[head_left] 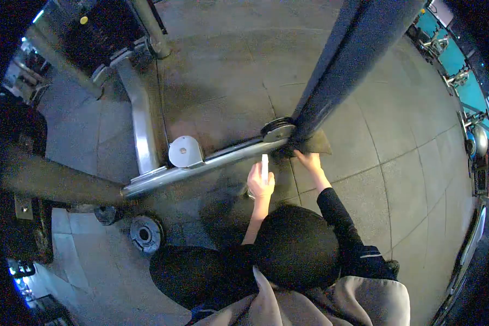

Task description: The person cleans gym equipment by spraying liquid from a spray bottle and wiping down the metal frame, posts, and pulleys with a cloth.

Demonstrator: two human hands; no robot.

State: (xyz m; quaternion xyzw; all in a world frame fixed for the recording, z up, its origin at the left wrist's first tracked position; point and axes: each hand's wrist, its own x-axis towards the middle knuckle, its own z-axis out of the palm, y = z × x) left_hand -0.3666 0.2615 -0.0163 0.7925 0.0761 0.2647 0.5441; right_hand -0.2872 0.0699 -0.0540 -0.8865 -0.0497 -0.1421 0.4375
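Hands apart, both low over the floor. Left hand [261,183] is closed around a slim white object [264,167], held upright-ish, its top end just short of the bar; exact kind unclear. Right hand [309,161] is at the near edge of a grey-brown cloth [317,142], or what looks like one; fingertips partly hidden, so can't tell whether it grips or only presses. Cloth sits just ahead of the right hand, beside the foot of the thick dark post [342,70], which rises ahead of both hands, leaning right in view.

Just ahead of the left hand: silver bar [231,156], running off to the left, with a black-rimmed wheel [279,131] at its end next to the post. Farther left of the left hand, a round silver cover [185,152] on the bar, then a bent metal leg [141,122] joining it. Left and nearer the body than the left hand: weight plate [146,234] near the dark-clothed knee. Other knee [296,247] is right behind the hands, between the forearms. Tiled floor [413,185] under everything. Far right of the right hand, a silver ball [480,142] near exercise bikes [456,79].
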